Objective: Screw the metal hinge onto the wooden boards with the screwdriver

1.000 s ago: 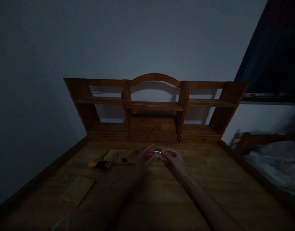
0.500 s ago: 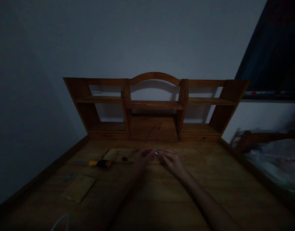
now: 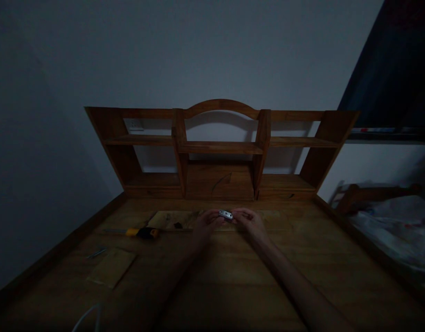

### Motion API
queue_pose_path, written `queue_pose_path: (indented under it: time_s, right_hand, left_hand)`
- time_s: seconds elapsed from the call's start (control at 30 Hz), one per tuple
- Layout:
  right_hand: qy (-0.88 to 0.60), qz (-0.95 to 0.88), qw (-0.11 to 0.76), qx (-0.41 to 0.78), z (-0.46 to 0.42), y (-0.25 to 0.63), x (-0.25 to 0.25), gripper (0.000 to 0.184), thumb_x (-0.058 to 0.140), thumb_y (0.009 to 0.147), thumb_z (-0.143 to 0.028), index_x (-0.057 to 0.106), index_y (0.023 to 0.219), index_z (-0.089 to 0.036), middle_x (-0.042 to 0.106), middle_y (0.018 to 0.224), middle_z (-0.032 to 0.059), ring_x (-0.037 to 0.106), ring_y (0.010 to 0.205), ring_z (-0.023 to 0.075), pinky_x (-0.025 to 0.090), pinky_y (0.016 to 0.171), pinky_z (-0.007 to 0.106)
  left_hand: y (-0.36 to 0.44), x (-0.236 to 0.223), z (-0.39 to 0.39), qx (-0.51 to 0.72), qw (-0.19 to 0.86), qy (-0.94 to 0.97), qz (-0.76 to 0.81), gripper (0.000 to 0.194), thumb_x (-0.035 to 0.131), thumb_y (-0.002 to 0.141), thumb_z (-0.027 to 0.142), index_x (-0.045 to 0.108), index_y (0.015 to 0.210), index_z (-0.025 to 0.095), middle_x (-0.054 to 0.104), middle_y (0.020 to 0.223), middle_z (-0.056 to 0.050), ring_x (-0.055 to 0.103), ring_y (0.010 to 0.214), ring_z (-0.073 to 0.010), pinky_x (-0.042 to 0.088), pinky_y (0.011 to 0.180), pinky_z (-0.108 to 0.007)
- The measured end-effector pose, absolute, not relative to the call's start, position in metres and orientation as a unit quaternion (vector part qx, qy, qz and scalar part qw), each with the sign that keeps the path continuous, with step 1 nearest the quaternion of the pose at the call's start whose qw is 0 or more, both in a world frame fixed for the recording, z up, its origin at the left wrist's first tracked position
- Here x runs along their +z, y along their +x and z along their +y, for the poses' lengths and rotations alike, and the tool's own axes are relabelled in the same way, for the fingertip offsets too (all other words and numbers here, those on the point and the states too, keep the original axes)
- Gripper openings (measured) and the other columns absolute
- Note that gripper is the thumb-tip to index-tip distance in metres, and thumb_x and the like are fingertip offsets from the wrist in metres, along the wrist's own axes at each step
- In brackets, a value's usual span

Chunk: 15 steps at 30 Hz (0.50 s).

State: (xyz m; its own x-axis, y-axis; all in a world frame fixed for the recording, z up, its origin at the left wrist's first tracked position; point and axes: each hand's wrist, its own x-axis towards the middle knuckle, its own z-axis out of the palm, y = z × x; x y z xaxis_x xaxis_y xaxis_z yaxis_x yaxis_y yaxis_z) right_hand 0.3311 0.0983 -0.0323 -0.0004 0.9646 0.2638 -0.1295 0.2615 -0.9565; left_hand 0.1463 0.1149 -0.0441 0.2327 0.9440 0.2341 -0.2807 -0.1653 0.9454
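You are pinching a small metal hinge (image 3: 225, 214) at its two ends: your left grip (image 3: 206, 221) is pressing on one end, your right grip (image 3: 248, 219) on the other. It is sitting in your fingers over the long wooden board (image 3: 167, 220), near the middle of the worktop (image 3: 302, 258); whether it is touching the board, you cannot tell in this dim light. The picking-up is done, it seems, but nothing is visibly fixing the hinge to any wood. To your left, the yellow-and-black screwdriver (image 3: 141, 232) is lying untouched, and thin metal pieces (image 3: 97, 253), perhaps screws, are lying just beside the small wooden board (image 3: 112, 267). The two boards are lying apart, so any fastening is probably waiting undone.
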Motion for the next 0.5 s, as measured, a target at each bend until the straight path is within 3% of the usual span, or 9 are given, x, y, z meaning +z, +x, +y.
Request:
queue_pose_path:
  time_s: [0.1, 0.27, 0.5]
  right_hand:
    - [-0.396, -0.528, 0.586, 0.470, 0.100, 0.331, -0.036, 0.037, 0.077, 0.075, -0.045, 0.072, 0.094, -0.014, 0.070, 0.090, 0.0109, 0.065, 0.074, 0.0177, 0.052, 0.071, 0.028]
    - [-0.407, -0.545, 0.594, 0.430, 0.095, 0.328, -0.039, 0.032, 0.076, 0.079, -0.044, 0.074, 0.097, -0.018, 0.070, 0.095, 0.0082, 0.065, 0.084, 0.0189, 0.051, 0.078, 0.028]
    - [-0.374, -0.723, 0.540, 0.213, 0.084, 0.327, -0.031, 0.015, 0.063, 0.094, -0.030, 0.074, 0.104, -0.028, 0.069, 0.105, 0.0008, 0.062, 0.102, 0.0177, 0.045, 0.095, 0.033]
  left_hand:
    - [0.145, -0.042, 0.114, 0.533, 0.569, 0.535, 0.326, 0.049, 0.083, 0.068, 0.038, 0.063, 0.104, 0.010, 0.070, 0.101, -0.013, 0.069, 0.092, -0.0237, 0.059, 0.086, -0.037]
    - [0.145, -0.043, 0.114, 0.532, 0.580, 0.511, 0.345, 0.053, 0.085, 0.064, 0.040, 0.064, 0.102, 0.009, 0.071, 0.098, -0.013, 0.070, 0.088, -0.0240, 0.058, 0.088, -0.040]
    - [0.141, -0.047, 0.120, 0.529, 0.599, 0.482, 0.360, 0.056, 0.085, 0.064, 0.040, 0.067, 0.107, 0.008, 0.069, 0.108, -0.016, 0.068, 0.101, -0.0260, 0.054, 0.097, -0.041]
